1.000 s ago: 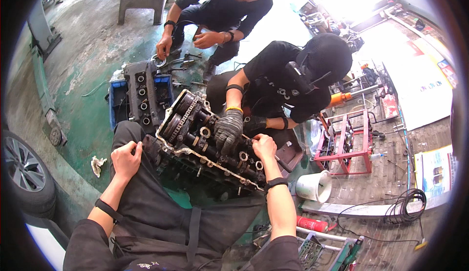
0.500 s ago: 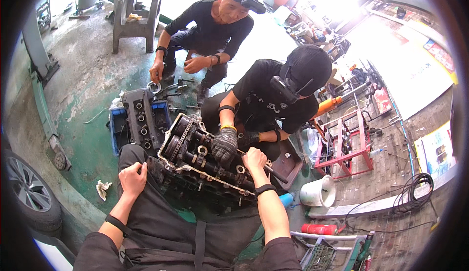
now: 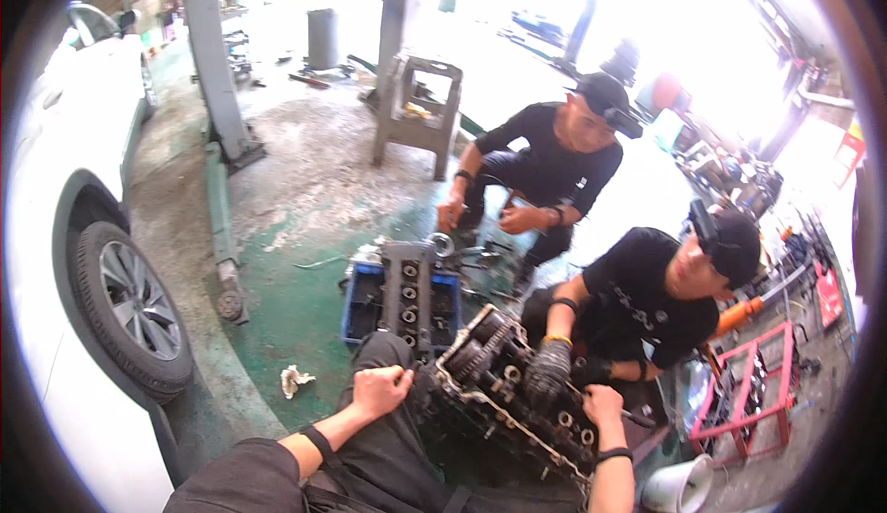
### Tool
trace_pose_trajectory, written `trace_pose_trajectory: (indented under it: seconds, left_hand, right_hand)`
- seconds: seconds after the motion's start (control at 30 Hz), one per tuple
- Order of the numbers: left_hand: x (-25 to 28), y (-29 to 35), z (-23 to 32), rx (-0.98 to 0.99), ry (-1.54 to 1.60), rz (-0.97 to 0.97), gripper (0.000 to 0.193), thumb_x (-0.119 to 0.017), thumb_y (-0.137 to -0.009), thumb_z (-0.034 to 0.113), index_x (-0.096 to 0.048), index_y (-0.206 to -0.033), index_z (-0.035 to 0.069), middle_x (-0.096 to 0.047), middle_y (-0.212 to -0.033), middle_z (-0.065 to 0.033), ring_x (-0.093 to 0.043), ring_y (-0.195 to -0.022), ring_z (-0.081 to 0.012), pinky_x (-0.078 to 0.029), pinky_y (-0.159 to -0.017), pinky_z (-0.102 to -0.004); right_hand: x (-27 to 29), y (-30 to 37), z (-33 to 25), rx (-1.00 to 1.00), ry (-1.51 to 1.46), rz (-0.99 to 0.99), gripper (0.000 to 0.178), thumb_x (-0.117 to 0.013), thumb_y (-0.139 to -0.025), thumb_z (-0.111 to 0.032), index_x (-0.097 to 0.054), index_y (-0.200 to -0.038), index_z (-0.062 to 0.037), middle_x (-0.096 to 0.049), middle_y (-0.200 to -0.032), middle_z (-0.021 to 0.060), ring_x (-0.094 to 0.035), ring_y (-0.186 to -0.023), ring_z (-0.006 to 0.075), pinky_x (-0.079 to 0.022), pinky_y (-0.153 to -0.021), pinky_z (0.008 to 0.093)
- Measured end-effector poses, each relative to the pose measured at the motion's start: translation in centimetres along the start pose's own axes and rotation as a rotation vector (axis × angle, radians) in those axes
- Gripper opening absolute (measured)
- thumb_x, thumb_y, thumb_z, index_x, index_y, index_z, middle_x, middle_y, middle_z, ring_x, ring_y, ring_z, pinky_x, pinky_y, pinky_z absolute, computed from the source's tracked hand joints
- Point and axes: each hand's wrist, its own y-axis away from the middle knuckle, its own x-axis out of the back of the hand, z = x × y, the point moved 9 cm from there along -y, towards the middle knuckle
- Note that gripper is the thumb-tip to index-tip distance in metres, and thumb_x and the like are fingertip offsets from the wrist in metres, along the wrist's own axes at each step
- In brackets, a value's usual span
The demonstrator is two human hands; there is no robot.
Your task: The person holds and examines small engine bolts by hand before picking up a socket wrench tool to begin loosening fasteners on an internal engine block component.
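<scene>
A dark engine [image 3: 522, 421] with its top open lies in front of me, its chain end to the upper left and camshafts and bearing caps exposed. My left hand [image 3: 382, 391] is a closed fist resting on my left knee beside it. At the engine's right side my right hand [image 3: 605, 405] is closed around a long metal bar with a dark handle [image 3: 639, 418]. A co-worker's grey gloved hand [image 3: 549, 372] is over the engine by the bar's other end. Left of the engine, a valve cover [image 3: 407, 296] lies across a blue crate [image 3: 358, 312].
One co-worker [image 3: 647, 300] crouches across the engine, another [image 3: 550, 162] squats beyond the crate near loose metal parts. A white car's wheel [image 3: 134, 296] stands at left. Also around are a grey stool [image 3: 418, 134], a lift post [image 3: 217, 60], a red frame [image 3: 744, 411] and a white bucket [image 3: 679, 485].
My view has swung up and to the left, so the scene sits lower and further right. The co-worker across the engine has raised their head. My hands keep their grip and place.
</scene>
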Motion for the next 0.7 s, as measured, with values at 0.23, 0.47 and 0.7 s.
trace_pose_trajectory:
  seconds: [0.23, 0.47, 0.7]
  left_hand:
    - [-0.8, -0.2, 1.2, -0.056, 0.044, -0.015, 0.036, -0.062, -0.083, 0.036, -0.059, -0.059, 0.01, -0.059, -0.056, -0.0126, -0.06, -0.051, -0.0311, -0.044, -0.046, -0.0426]
    - [0.5, -0.8, 0.5, 0.019, -0.051, -0.008, 0.036, -0.064, -0.083, 0.032, -0.056, -0.059, 0.006, -0.056, -0.056, -0.0145, -0.058, -0.053, -0.0341, -0.043, -0.049, -0.0439]
    - [-0.6, -0.9, 0.8, -0.004, -0.009, -0.014, 0.035, -0.064, -0.083, 0.029, -0.054, -0.061, 0.004, -0.056, -0.057, -0.0158, -0.056, -0.053, -0.036, -0.041, -0.05, -0.0435]
  right_hand:
    - [-1.0, 0.4, 2.3, -0.007, 0.025, -0.001, 0.021, -0.066, -0.076, -0.031, -0.073, -0.081, -0.0121, -0.068, -0.084, 0.0128, -0.066, -0.085, 0.0308, -0.051, -0.075, 0.0429]
    - [-1.1, -0.9, 0.4, -0.29, -0.097, 0.022, 0.038, -0.062, -0.082, -0.039, -0.07, -0.085, -0.0022, -0.067, -0.085, 0.0229, -0.065, -0.085, 0.039, -0.052, -0.077, 0.0465]
    - [0.4, 0.8, 1.4, -0.197, -0.288, 0.088, 0.025, -0.067, -0.076, -0.027, -0.073, -0.092, -0.0095, -0.069, -0.09, 0.0157, -0.066, -0.089, 0.0321, -0.052, -0.081, 0.0397]
